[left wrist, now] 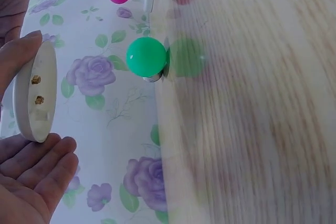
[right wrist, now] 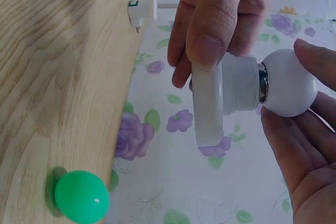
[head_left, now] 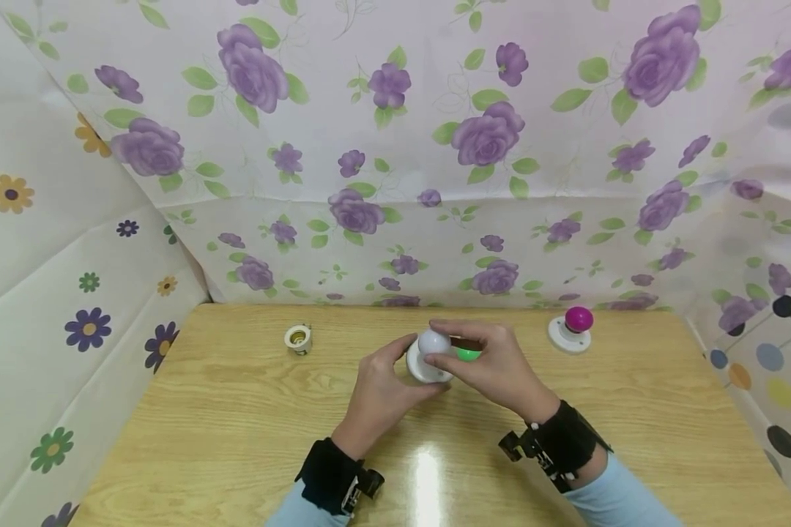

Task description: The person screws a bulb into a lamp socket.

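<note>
My left hand (head_left: 385, 384) grips a white round lamp holder (right wrist: 208, 106) by its base, thumb on one side and fingers on the other. The holder's underside, with brass screws, shows in the left wrist view. My right hand (head_left: 494, 362) pinches a white light bulb (right wrist: 289, 83) between thumb and fingers. The bulb's metal collar sits at the mouth of the holder, in line with it. Both are held up over the table. A green bulb (left wrist: 146, 57) lies on the table beyond the hands, partly hidden behind the right hand in the head view.
At the back right of the wooden table (head_left: 237, 439) stands a white lamp holder (head_left: 569, 337) with a magenta bulb (head_left: 578, 319) in it. A smaller white socket (head_left: 298, 339) stands at the back left. Flowered sheets (head_left: 395, 146) hang behind and beside the table.
</note>
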A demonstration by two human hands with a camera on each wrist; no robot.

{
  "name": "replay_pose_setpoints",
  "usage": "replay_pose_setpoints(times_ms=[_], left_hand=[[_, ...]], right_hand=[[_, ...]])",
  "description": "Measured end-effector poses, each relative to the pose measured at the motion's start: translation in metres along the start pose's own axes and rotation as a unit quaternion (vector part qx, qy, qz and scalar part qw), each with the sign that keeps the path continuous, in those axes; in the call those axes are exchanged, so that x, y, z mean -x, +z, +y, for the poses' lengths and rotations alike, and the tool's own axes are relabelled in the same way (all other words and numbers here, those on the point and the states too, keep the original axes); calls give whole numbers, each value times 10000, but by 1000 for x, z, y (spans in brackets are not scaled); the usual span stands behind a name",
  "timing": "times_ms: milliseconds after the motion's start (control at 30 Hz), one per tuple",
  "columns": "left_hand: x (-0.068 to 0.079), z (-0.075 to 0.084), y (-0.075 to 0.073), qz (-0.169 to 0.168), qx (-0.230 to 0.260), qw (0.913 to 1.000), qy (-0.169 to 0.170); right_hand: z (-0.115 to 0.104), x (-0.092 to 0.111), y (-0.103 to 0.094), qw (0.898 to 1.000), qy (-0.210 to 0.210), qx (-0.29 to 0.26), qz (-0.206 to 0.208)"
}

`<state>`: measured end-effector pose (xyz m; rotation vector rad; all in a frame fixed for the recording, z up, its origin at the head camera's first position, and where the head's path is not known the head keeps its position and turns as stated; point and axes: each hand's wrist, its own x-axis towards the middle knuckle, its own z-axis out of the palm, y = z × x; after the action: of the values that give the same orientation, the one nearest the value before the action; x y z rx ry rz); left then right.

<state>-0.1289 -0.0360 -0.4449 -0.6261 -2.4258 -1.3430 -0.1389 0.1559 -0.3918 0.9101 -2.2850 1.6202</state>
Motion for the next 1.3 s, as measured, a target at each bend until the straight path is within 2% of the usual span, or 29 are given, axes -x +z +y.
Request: replay_pose_setpoints(times_ms=[400,600,833,1067,1300], left_hand=[[-1,-3,-1,-62,52,9998,-182],[-3,-7,-5,194,194,9993,-264],[-6,-9,-12,485,145,9979,-400],[-8,-6,-12,403,228,9985,-284],[-8,-1,-13,241,472,9983,-255]], right_hand=[[1,2,-10,9984,182,475,-260],[4,4,-18,9951,222,942,-210],[13,8,-26,9867,540,1511,-267],[18,11,-26,9794,1055,1567,-714],[20,11,-22,9753,1314,1446,-1032]])
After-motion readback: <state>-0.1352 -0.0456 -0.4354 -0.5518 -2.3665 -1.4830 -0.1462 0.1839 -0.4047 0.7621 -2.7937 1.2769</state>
